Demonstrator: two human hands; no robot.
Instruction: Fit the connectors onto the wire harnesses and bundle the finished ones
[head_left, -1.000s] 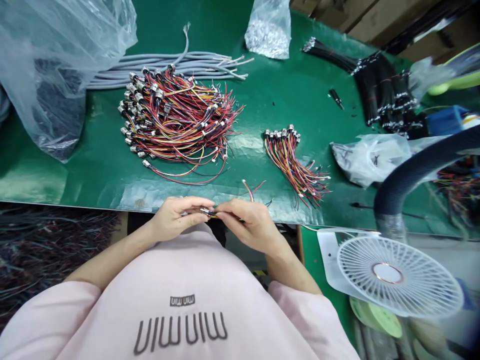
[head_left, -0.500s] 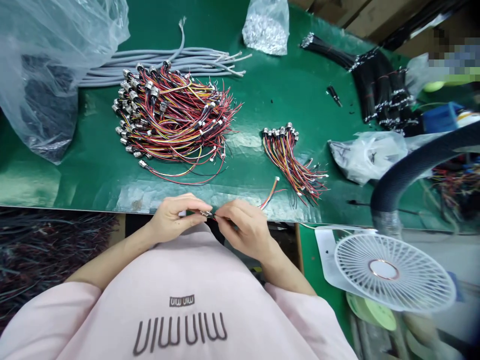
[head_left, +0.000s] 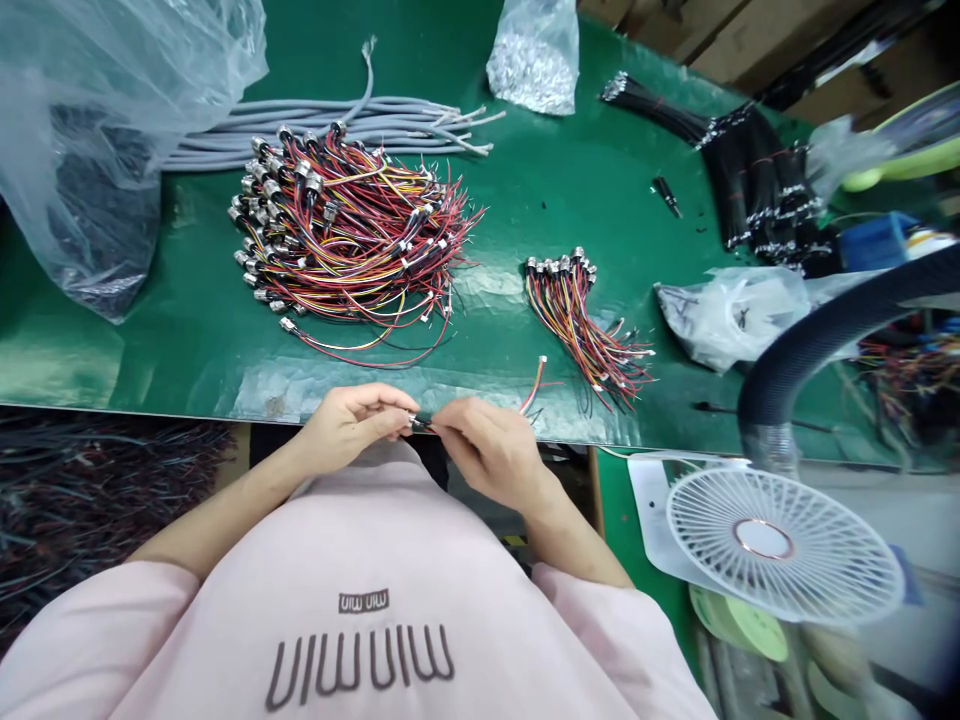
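At the table's front edge, my left hand (head_left: pixel 358 425) pinches the metal end of a wired connector (head_left: pixel 420 422). My right hand (head_left: pixel 491 445) is closed on the dark wire side of the same piece, its fingers hiding most of it. Coloured wires with a small white plug (head_left: pixel 541 362) come out beyond the right hand and lie over the table edge. Past my hands is a large heap of connectors with red, black, yellow and white wires (head_left: pixel 360 240). A smaller bunch of wired connectors (head_left: pixel 581 320) lies to the right.
Grey cables (head_left: pixel 405 112) lie behind the heap. Plastic bags stand at the left (head_left: pixel 97 220) and back (head_left: pixel 534 60). Bundles of black tubes (head_left: pixel 765 180) lie at the back right. A white fan (head_left: pixel 784 545) and its dark bent arm (head_left: pixel 795 350) occupy the right side.
My left fingers have shifted slightly left along the connector, showing more of its dark part. The white plug and its wires have swung a little to the left.
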